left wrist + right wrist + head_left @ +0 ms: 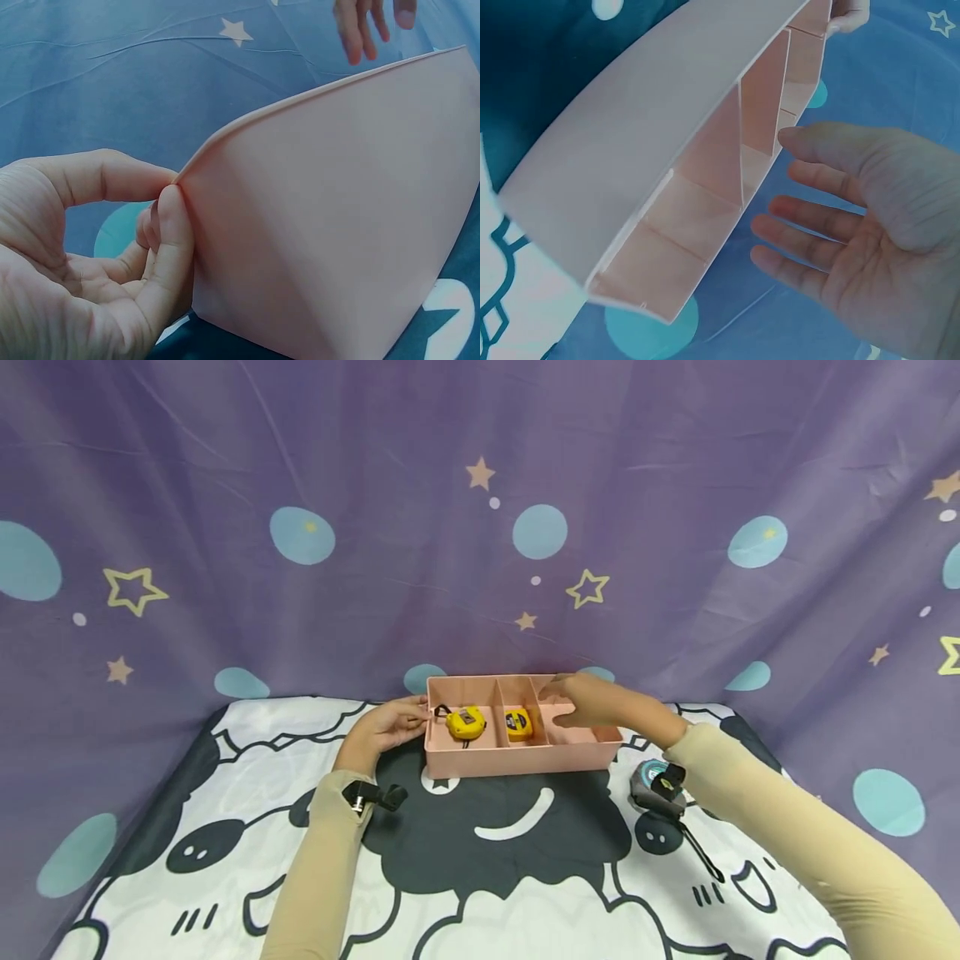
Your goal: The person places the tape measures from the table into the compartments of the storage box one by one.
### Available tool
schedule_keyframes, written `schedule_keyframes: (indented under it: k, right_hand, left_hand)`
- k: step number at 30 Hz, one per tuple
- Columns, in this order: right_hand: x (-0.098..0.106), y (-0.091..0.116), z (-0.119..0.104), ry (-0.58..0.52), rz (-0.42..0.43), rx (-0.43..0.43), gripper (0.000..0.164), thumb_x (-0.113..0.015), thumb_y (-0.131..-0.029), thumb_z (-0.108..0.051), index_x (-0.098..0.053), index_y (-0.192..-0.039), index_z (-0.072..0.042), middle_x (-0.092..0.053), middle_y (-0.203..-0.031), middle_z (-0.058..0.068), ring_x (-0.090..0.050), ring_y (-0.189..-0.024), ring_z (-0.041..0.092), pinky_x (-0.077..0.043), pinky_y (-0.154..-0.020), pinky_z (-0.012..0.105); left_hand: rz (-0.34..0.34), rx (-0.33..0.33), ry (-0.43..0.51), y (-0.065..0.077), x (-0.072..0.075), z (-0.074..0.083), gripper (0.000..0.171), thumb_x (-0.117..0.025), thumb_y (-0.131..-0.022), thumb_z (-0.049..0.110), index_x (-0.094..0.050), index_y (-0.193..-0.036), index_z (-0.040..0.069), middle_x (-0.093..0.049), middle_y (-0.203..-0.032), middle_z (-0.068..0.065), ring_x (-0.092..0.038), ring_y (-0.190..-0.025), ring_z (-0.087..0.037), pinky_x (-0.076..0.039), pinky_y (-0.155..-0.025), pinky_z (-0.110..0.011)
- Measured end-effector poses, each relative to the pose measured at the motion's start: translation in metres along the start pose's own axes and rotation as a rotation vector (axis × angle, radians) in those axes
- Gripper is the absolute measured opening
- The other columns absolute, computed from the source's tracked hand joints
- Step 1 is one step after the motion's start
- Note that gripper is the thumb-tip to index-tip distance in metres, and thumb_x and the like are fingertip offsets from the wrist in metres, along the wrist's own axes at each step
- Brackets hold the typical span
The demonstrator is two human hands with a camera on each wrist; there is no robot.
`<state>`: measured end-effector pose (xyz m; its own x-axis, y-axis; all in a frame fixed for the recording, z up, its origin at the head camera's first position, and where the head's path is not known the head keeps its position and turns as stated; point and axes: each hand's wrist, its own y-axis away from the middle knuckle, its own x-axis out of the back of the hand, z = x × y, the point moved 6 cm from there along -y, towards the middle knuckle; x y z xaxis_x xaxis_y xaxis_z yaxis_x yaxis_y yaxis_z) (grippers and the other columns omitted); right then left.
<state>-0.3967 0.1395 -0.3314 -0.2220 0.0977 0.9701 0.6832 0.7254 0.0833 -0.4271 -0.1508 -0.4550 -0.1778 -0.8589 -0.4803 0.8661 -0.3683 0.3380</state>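
A pink box (517, 763) with three compartments stands on the cloth. My left hand (390, 724) pinches the rim at its left end between thumb and finger, as the left wrist view shows closely. A yellow tape measure (467, 723) with a black strap lies in the left compartment, and a smaller yellow tape measure (518, 724) sits in the middle one. Over the right compartment hovers my right hand (592, 700), fingers loosely spread, holding nothing. In the right wrist view this hand (855, 225) is apart from the box, and the compartment nearest it shows only its floor.
A dark grey tape measure (647, 789) with a teal label lies on the cloth right of the box, beneath my right wrist, a black cord (702, 853) trailing from it. Behind the box hangs a purple curtain (390, 568). The cloth (450, 918) carries cartoon sheep.
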Motion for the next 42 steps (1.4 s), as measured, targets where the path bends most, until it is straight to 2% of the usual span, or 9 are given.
schedule_keyframes:
  k: [4, 8, 10, 15, 21, 24, 31, 36, 42]
  right_hand:
    - [0.004, 0.013, 0.002, 0.0, 0.025, 0.002, 0.044, -0.076, -0.09, -0.008, -0.063, -0.131, 0.003, -0.065, -0.13, 0.019, -0.062, -0.12, 0.036, -0.055, -0.099, 0.049]
    - [0.004, 0.028, 0.009, -0.013, 0.011, -0.047, 0.049, -0.076, -0.091, -0.012, -0.06, -0.136, 0.0, -0.058, -0.139, 0.019, -0.063, -0.118, 0.034, -0.056, -0.095, 0.047]
    - [0.005, 0.036, 0.013, -0.01, 0.003, -0.076, 0.051, -0.076, -0.091, -0.014, -0.059, -0.138, -0.002, -0.056, -0.141, 0.019, -0.063, -0.116, 0.033, -0.057, -0.094, 0.047]
    - [0.007, 0.056, 0.021, 0.04, 0.025, -0.099, 0.052, -0.076, -0.09, -0.016, -0.059, -0.138, -0.004, -0.062, -0.134, 0.018, -0.063, -0.117, 0.034, -0.055, -0.096, 0.05]
    - [0.008, 0.073, 0.029, 0.072, 0.052, -0.093, 0.049, -0.076, -0.089, -0.017, -0.062, -0.134, -0.002, -0.065, -0.13, 0.02, -0.062, -0.121, 0.038, -0.052, -0.101, 0.053]
    - [0.007, 0.08, 0.034, 0.042, 0.028, -0.115, 0.05, -0.076, -0.089, -0.017, -0.061, -0.134, -0.002, -0.064, -0.133, 0.021, -0.06, -0.125, 0.04, -0.05, -0.104, 0.055]
    - [0.0, 0.094, 0.05, -0.037, -0.029, -0.187, 0.05, -0.076, -0.09, -0.02, -0.062, -0.132, 0.004, -0.065, -0.131, 0.021, -0.061, -0.123, 0.043, -0.051, -0.101, 0.057]
    - [-0.008, 0.101, 0.061, -0.04, -0.071, -0.216, 0.051, -0.076, -0.091, -0.025, -0.063, -0.132, 0.002, -0.067, -0.13, 0.019, -0.061, -0.123, 0.042, -0.052, -0.101, 0.056]
    - [-0.016, 0.108, 0.068, -0.033, -0.106, -0.215, 0.054, -0.079, -0.088, -0.027, -0.064, -0.13, 0.002, -0.068, -0.128, 0.018, -0.063, -0.119, 0.039, -0.052, -0.1, 0.056]
  left_hand:
    - [-0.031, -0.004, 0.013, 0.002, 0.003, 0.002, 0.065, -0.054, -0.094, -0.013, -0.025, -0.15, 0.0, -0.068, -0.094, -0.004, -0.067, -0.079, -0.012, -0.055, -0.073, -0.02]
    - [-0.037, -0.001, 0.018, 0.004, 0.005, 0.003, 0.058, -0.049, -0.095, -0.013, -0.027, -0.147, 0.001, -0.068, -0.092, -0.004, -0.068, -0.078, -0.012, -0.055, -0.073, -0.019]
    - [-0.029, 0.0, 0.016, 0.005, 0.006, 0.003, 0.059, -0.049, -0.096, -0.013, -0.026, -0.149, 0.0, -0.069, -0.091, -0.004, -0.068, -0.077, -0.012, -0.055, -0.072, -0.019]
    - [-0.019, -0.002, 0.004, 0.005, 0.006, 0.003, 0.064, -0.047, -0.097, -0.012, -0.02, -0.154, -0.001, -0.069, -0.09, -0.003, -0.068, -0.077, -0.011, -0.055, -0.071, -0.019]
    - [-0.042, 0.001, 0.011, 0.003, 0.005, 0.003, 0.057, -0.044, -0.099, -0.011, -0.023, -0.15, 0.001, -0.071, -0.087, -0.003, -0.068, -0.074, -0.011, -0.056, -0.071, -0.019]
    - [-0.047, 0.002, 0.021, 0.002, 0.006, 0.005, 0.058, -0.043, -0.099, -0.012, -0.022, -0.151, 0.001, -0.071, -0.087, -0.004, -0.068, -0.073, -0.011, -0.056, -0.07, -0.02]
    - [-0.05, 0.008, 0.025, 0.0, 0.004, 0.005, 0.048, -0.045, -0.098, -0.012, -0.031, -0.142, 0.002, -0.071, -0.089, -0.005, -0.068, -0.074, -0.011, -0.056, -0.071, -0.02]
    - [-0.069, 0.011, 0.043, -0.001, 0.001, 0.003, 0.04, -0.047, -0.097, -0.013, -0.036, -0.133, 0.004, -0.07, -0.086, -0.004, -0.068, -0.071, -0.011, -0.056, -0.07, -0.02]
    - [-0.088, 0.011, 0.046, -0.003, -0.002, 0.002, 0.043, -0.05, -0.096, -0.013, -0.035, -0.134, 0.003, -0.07, -0.085, -0.004, -0.069, -0.071, -0.011, -0.056, -0.069, -0.02]
